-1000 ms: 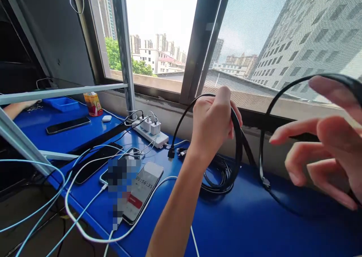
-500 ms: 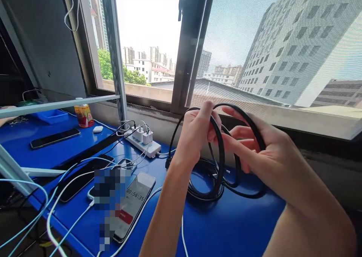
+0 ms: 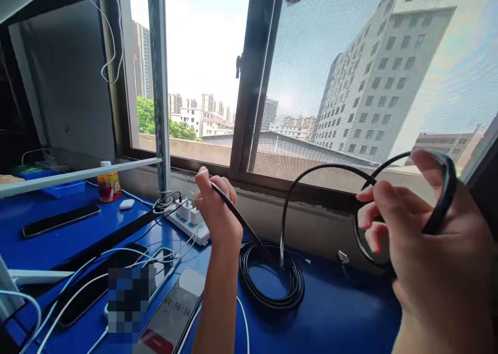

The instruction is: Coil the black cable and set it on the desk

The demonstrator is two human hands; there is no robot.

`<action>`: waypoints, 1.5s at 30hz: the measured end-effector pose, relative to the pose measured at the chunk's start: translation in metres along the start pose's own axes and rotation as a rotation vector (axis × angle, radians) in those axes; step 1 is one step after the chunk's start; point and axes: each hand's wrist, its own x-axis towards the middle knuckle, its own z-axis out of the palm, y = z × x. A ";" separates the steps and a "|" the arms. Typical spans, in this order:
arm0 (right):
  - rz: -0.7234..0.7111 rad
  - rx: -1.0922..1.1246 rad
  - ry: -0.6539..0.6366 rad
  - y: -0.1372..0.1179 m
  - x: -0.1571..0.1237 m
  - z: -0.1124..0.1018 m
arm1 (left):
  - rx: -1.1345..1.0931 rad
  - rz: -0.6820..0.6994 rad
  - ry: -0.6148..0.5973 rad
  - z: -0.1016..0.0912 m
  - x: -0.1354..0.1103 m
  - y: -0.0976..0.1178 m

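My left hand (image 3: 218, 206) is closed round a strand of black cable (image 3: 330, 167), which slants down to the right from the fist. To the right, my right hand (image 3: 436, 229) is raised with its fingers curled, and a loop of the same cable runs over its palm. An arc of cable rises between the two hands in front of the window. Below them a round coil (image 3: 249, 284) of this cable lies on the blue table (image 3: 322, 323). A small plug with a pale metal tip (image 3: 343, 257) shows beneath the right part of the loop.
Left of my arm lie a phone showing a timer (image 3: 171, 312), other phones and white charging cables. A white power strip (image 3: 198, 229) with chargers stands near the wall. A metal frame (image 3: 159, 110), a red-and-yellow bottle (image 3: 109, 185) and a blue tray (image 3: 64, 189) are further left.
My hands have moved apart, left hand leftward and right hand rightward, drawing the cable out between them. The small loops held between them have opened into a wide arc. The view has shifted.
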 end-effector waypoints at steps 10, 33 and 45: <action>-0.098 -0.038 -0.451 -0.008 -0.023 0.010 | 0.293 -0.224 -0.282 0.028 -0.028 -0.007; -0.100 -0.175 -0.059 -0.013 -0.018 -0.005 | 0.301 0.099 -0.737 0.012 -0.005 -0.041; -0.006 -0.209 -0.315 0.014 0.007 -0.007 | 0.567 0.130 -0.541 0.013 -0.006 -0.028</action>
